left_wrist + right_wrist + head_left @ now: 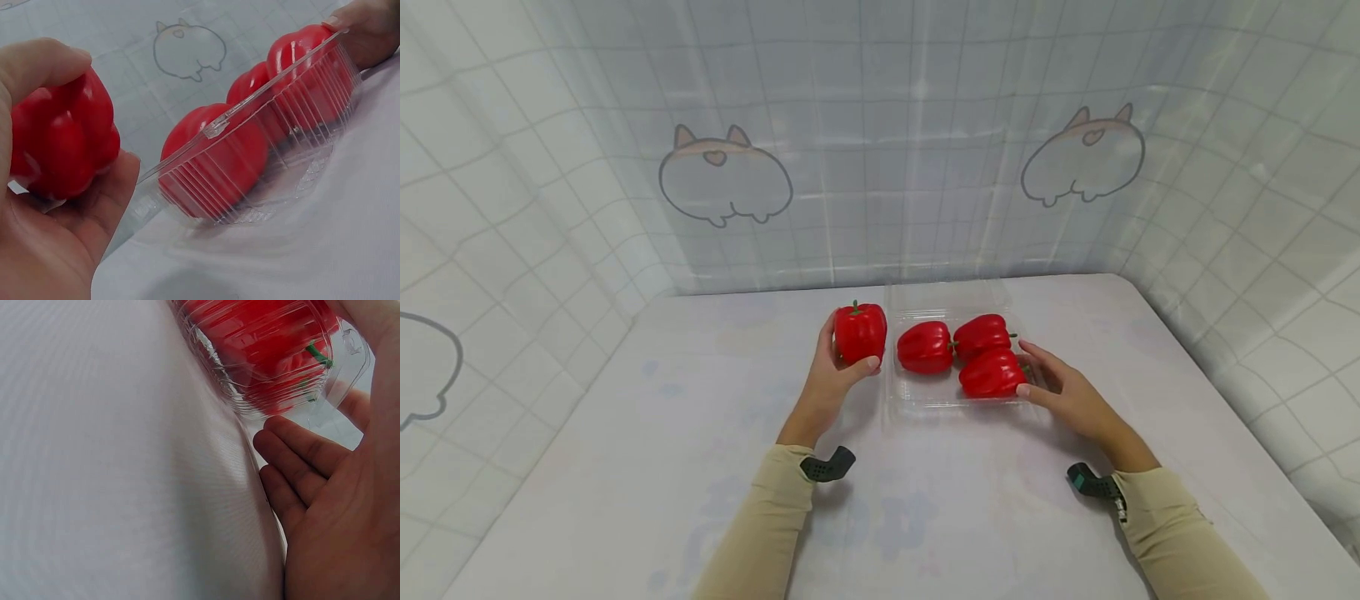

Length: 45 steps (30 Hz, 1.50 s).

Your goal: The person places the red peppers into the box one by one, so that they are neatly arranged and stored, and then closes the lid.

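Note:
My left hand holds a red bell pepper upright beside the left end of a clear plastic container. In the left wrist view the thumb and fingers curve round this bell pepper. Three more red bell peppers lie on their sides in the container, one at the left and two at the right. My right hand holds the container's right end, the thumb at the rim by the nearest pepper. Its other fingers sit loosely against the outside of the end wall.
The container's clear lid lies folded back behind it. Everything stands on a pale cloth-covered table. Grid-patterned curtains with animal drawings hang at the back and both sides.

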Motion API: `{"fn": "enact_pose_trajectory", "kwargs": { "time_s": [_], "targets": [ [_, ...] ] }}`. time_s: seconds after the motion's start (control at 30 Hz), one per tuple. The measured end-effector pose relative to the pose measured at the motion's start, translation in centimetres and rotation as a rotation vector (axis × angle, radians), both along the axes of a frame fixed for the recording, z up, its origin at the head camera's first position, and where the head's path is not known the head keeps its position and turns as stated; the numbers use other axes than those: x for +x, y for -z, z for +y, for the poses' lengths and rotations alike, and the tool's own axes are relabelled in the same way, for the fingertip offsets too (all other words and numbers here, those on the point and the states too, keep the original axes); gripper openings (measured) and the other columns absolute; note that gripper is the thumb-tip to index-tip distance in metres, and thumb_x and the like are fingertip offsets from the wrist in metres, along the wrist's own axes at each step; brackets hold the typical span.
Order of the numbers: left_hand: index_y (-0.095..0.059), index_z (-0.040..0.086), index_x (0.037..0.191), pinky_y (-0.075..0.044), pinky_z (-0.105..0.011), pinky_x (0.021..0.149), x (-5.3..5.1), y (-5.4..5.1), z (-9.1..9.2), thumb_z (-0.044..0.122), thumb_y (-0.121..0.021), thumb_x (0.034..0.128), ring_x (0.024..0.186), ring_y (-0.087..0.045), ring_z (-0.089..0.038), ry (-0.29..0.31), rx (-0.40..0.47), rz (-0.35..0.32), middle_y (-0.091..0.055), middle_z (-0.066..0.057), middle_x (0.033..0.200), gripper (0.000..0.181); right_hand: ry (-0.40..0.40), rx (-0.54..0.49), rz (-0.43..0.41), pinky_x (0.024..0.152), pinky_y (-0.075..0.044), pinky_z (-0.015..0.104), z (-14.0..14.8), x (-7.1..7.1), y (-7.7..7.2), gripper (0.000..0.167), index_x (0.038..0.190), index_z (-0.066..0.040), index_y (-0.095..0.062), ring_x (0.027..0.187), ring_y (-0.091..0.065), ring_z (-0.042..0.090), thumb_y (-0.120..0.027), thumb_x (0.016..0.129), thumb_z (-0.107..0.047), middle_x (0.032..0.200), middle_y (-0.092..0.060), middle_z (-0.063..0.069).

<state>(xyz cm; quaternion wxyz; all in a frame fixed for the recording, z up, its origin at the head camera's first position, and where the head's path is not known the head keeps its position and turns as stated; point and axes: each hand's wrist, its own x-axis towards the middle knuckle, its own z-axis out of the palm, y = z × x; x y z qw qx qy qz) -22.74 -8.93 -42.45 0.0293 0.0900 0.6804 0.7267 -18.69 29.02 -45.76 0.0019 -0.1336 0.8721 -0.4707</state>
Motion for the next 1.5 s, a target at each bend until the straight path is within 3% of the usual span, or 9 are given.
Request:
{"fn": "enact_pose_trajectory", "kwargs": {
  "time_s": [0.27, 0.43, 0.57, 0.8, 1.03, 1.3, 1.5],
  "targets": [
    [-0.018, 0.029, 0.157, -0.052, -0.043, 0.096, 0.0, -0.1, -0.1, 0.017, -0.079, 0.0863, 0.138, -0.035, -0.024, 0.025, 0.062, -0.015, -0.036, 0.002, 0.152, 0.094, 0.000, 0.002, -0.005, 0.108, -0.037, 0.053, -0.1, -0.2, -0.1, 0.079, 0.159, -0.024, -0.029, 0.143, -0.036, 0.036, -0.070, 0.093, -0.038, 0.153, -0.043, 0.015],
    [-0.021, 0.026, 0.156, -0.052, -0.042, 0.097, -0.2, 0.1, -0.1, 0.026, -0.062, 0.0975, 0.138, -0.036, -0.029, 0.103, 0.207, 0.000, -0.036, -0.004, 0.152, 0.071, -0.003, 0.005, -0.008, 0.107, -0.037, 0.055, -0.1, -0.3, -0.2, 0.080, 0.159, -0.024, -0.029, 0.142, -0.037, 0.038, -0.070, 0.093, -0.039, 0.153, -0.043, 0.016],
    [-0.022, 0.023, 0.155, -0.053, -0.041, 0.096, -0.2, 0.1, -0.1, 0.034, -0.047, 0.1024, 0.138, -0.036, -0.031, 0.150, 0.271, 0.051, -0.037, -0.007, 0.152, 0.059, 0.002, 0.013, -0.009, 0.107, -0.038, 0.056, -0.1, -0.2, -0.2, 0.080, 0.159, -0.024, -0.029, 0.142, -0.037, 0.038, -0.070, 0.093, -0.039, 0.153, -0.043, 0.016],
    [-0.027, 0.023, 0.153, -0.053, -0.043, 0.095, 0.1, 0.2, -0.1, 0.036, -0.038, 0.1049, 0.138, -0.038, -0.031, 0.151, 0.325, 0.071, -0.040, -0.006, 0.151, 0.052, 0.000, 0.010, -0.013, 0.107, -0.038, 0.055, -0.1, 0.0, -0.3, 0.081, 0.159, -0.022, -0.028, 0.142, -0.037, 0.038, -0.070, 0.092, -0.040, 0.153, -0.043, 0.017],
    [-0.034, 0.019, 0.149, -0.051, -0.041, 0.098, 0.1, 0.5, 0.2, 0.037, -0.049, 0.0994, 0.135, -0.041, -0.030, 0.132, 0.275, 0.055, -0.044, -0.006, 0.146, 0.055, 0.005, 0.015, -0.003, 0.106, -0.039, 0.055, -0.1, 0.0, -0.1, 0.080, 0.159, -0.022, -0.028, 0.141, -0.039, 0.038, -0.069, 0.093, -0.039, 0.152, -0.044, 0.017],
    [-0.035, 0.014, 0.149, -0.051, -0.037, 0.098, -0.1, 0.9, 0.3, 0.038, -0.052, 0.1012, 0.133, -0.043, -0.031, 0.149, 0.214, 0.081, -0.045, -0.009, 0.145, 0.056, 0.002, 0.013, -0.011, 0.107, -0.038, 0.055, 0.0, 0.0, 0.0, 0.080, 0.159, -0.023, -0.028, 0.141, -0.038, 0.038, -0.069, 0.094, -0.039, 0.152, -0.044, 0.017],
    [-0.037, 0.015, 0.149, -0.050, -0.036, 0.099, 0.2, 0.7, 0.7, 0.038, -0.057, 0.1014, 0.132, -0.045, -0.029, 0.123, 0.159, 0.073, -0.047, -0.007, 0.145, 0.057, 0.004, 0.009, -0.013, 0.106, -0.039, 0.053, -0.1, 0.0, -0.1, 0.080, 0.160, -0.023, -0.027, 0.142, -0.038, 0.038, -0.069, 0.094, -0.039, 0.153, -0.043, 0.017]
  ]
}}
